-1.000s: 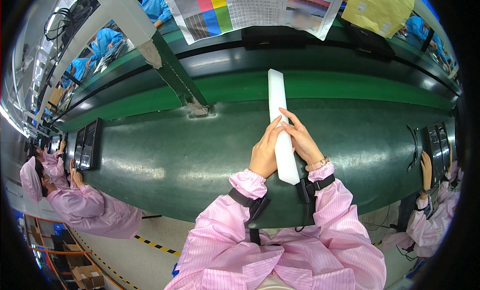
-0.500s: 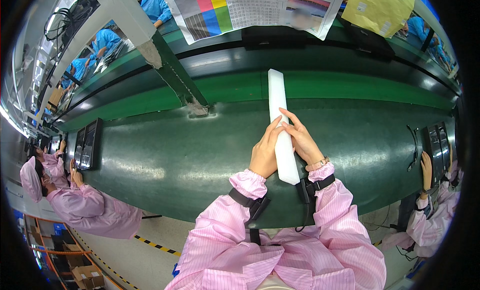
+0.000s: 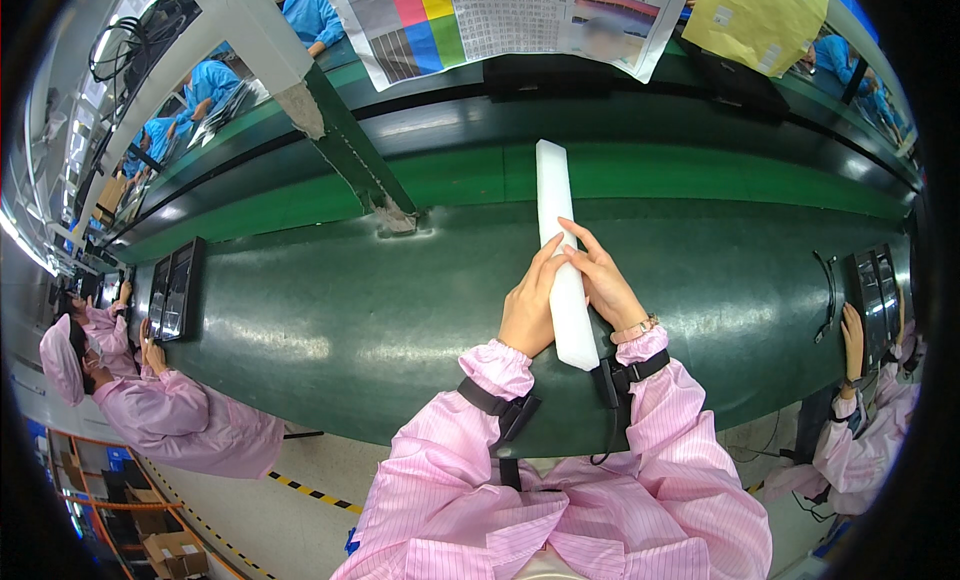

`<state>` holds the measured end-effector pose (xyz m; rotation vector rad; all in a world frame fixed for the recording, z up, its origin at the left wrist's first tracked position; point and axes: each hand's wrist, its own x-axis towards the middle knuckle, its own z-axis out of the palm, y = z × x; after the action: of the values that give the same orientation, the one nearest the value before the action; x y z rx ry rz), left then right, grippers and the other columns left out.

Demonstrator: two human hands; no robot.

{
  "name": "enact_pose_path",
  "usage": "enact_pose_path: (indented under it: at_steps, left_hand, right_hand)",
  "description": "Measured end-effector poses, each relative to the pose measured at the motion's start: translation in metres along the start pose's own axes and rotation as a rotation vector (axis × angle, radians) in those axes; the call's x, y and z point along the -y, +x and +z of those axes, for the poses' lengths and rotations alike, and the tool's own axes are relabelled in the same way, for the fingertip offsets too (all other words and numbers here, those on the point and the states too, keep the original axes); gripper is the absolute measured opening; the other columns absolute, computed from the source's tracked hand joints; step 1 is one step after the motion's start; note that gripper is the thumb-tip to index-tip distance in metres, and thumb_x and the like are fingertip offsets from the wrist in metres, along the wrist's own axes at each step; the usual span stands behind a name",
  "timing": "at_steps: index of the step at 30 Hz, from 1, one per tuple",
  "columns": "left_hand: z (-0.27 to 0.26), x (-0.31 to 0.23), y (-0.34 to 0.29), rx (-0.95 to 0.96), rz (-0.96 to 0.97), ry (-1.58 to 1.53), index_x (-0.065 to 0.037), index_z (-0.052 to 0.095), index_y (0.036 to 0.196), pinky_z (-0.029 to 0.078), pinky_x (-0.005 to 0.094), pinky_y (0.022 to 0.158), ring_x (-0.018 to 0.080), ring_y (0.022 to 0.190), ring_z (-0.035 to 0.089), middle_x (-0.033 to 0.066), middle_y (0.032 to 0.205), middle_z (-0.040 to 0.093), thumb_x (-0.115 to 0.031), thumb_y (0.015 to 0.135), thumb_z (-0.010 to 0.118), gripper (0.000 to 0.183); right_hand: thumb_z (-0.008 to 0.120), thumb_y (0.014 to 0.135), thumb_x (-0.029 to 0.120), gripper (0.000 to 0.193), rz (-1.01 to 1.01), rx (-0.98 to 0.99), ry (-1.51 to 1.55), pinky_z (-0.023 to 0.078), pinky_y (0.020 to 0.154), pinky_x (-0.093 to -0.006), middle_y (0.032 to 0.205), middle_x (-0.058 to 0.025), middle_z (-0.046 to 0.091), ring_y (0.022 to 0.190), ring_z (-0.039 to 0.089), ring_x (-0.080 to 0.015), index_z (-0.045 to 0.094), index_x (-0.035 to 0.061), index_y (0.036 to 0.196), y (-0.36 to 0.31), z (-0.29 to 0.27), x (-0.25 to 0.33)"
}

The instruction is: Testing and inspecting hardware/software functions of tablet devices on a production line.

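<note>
A wide, dark green bench (image 3: 300, 320) curves across the view, with a brighter green strip running along its far side. A grey metal post (image 3: 330, 130) slants down onto it at upper left. Printed sheets with colour bars (image 3: 500, 20) and a yellow sheet (image 3: 760, 20) hang over the far edge. Co-workers in pink striped smocks sit at either end, each beside dark flat panels (image 3: 175, 290).

At the centre lies a long white bar (image 3: 558, 250), narrow and straight, pointing away from the person; its near end rests close to the bench edge. It looks stiff, light and smooth, perhaps foam or plastic, so it would likely lift easily but could slip or flex if held by one end; the middle seems the surest place to hold.

The left hand (image 3: 530, 310) presses against the bar's left side, fingers curled around it. The right hand (image 3: 605, 285) lies over the right side, fingers spread and partly closed on it. Both wrists wear dark straps. Nothing stands close around the bar; the post foot sits well to its left.
</note>
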<state>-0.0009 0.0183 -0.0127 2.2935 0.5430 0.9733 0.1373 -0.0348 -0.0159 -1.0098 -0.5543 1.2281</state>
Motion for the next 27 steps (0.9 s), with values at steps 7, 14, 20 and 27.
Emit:
enact_pose_path:
  at_steps: [7, 14, 20, 27]
  left_hand:
    - [-0.0015, -0.003, 0.0004, 0.011, -0.018, -0.011, -0.009, 0.049, 0.125, 0.057, 0.0424, 0.082, 0.0371, 0.11, 0.062, 0.0129, 0.142, 0.046, -0.021, 0.075, 0.079, 0.06]
    - [-0.0012, -0.0026, 0.0004, 0.011, -0.018, -0.009, -0.009, 0.048, 0.125, 0.057, 0.0426, 0.082, 0.0374, 0.109, 0.062, 0.0128, 0.142, 0.046, -0.022, 0.075, 0.079, 0.06]
    - [-0.0006, -0.0006, 0.0005, 0.005, 0.01, 0.006, -0.008, 0.047, 0.125, 0.057, 0.0446, 0.078, 0.0367, 0.106, 0.063, 0.0109, 0.141, 0.045, -0.022, 0.076, 0.076, 0.059]
    - [0.0001, 0.0008, 0.0001, 0.004, 0.009, 0.007, -0.008, 0.047, 0.125, 0.057, 0.0448, 0.079, 0.0373, 0.106, 0.063, 0.0116, 0.141, 0.045, -0.022, 0.076, 0.075, 0.059]
  right_hand:
    - [0.052, 0.099, 0.013, 0.045, -0.002, -0.008, -0.003, 0.049, 0.077, -0.0272, 0.095, -0.0057, 0.062, 0.089, 0.059, -0.0105, 0.041, 0.0161, 0.143, -0.0009, 0.0025, 0.0026]
    - [0.052, 0.099, 0.016, 0.044, -0.015, 0.023, -0.016, 0.05, 0.078, -0.0239, 0.101, -0.0041, 0.059, 0.091, 0.058, -0.0085, 0.043, 0.0164, 0.143, -0.0003, -0.0021, -0.0014]
    - [0.052, 0.099, 0.017, 0.044, -0.02, 0.027, -0.012, 0.049, 0.077, -0.0228, 0.101, -0.0032, 0.059, 0.09, 0.057, -0.0073, 0.043, 0.0166, 0.142, 0.0005, -0.0023, -0.0015]
    - [0.052, 0.099, 0.016, 0.044, -0.018, 0.028, -0.03, 0.05, 0.074, -0.0225, 0.099, -0.0024, 0.06, 0.088, 0.057, -0.0067, 0.043, 0.0175, 0.142, 0.0006, -0.0026, -0.0014]
